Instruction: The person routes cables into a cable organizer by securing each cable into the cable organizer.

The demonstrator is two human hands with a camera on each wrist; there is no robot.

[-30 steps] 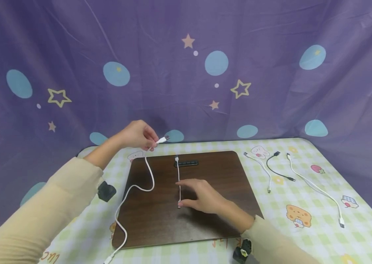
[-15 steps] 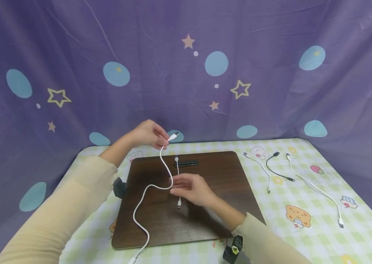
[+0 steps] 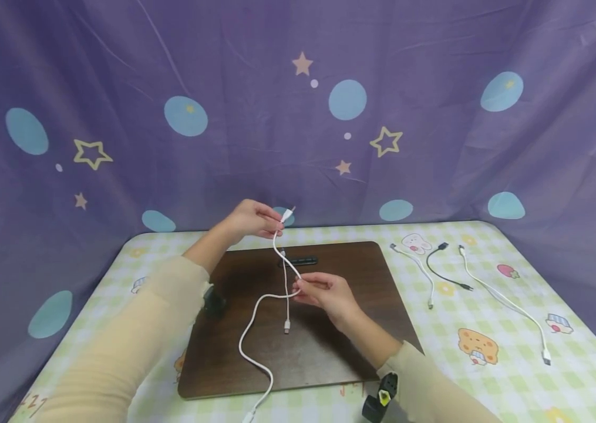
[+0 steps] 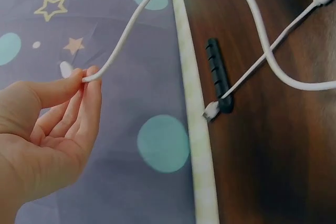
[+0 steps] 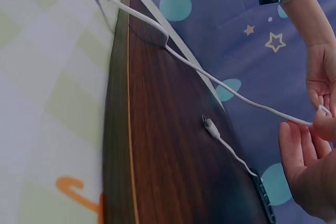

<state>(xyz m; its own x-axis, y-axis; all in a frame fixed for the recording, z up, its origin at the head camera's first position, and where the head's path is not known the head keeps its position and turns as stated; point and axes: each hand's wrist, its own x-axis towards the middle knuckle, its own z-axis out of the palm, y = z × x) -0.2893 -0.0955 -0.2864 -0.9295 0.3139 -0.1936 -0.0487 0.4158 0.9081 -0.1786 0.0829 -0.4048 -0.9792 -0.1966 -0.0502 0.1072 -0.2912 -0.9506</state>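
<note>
My left hand (image 3: 256, 220) pinches a white USB cable (image 3: 249, 332) just behind its plug, raised over the far edge of the brown board (image 3: 213, 376). Lower down, my right hand (image 3: 327, 294) pinches the same cable partway along. From there the cable curves over the board, and its other end hangs past the near edge. A black cable holder (image 4: 219, 74) with several slots lies near the board's far side. One end slot holds a second, shorter white cable (image 4: 262, 56), which runs toward the board's middle and passes beneath the held cable.
On the checkered tablecloth to the right lie a short white cable (image 3: 421, 267), a short black cable (image 3: 435, 271) and a longer white cable (image 3: 506, 302). A purple curtain (image 3: 435, 117) hangs behind the table.
My left hand has moved right with the cable's plug end. My right hand, free of the cable a second ago, has come to pinch it partway along. The cable has shifted right across the board.
</note>
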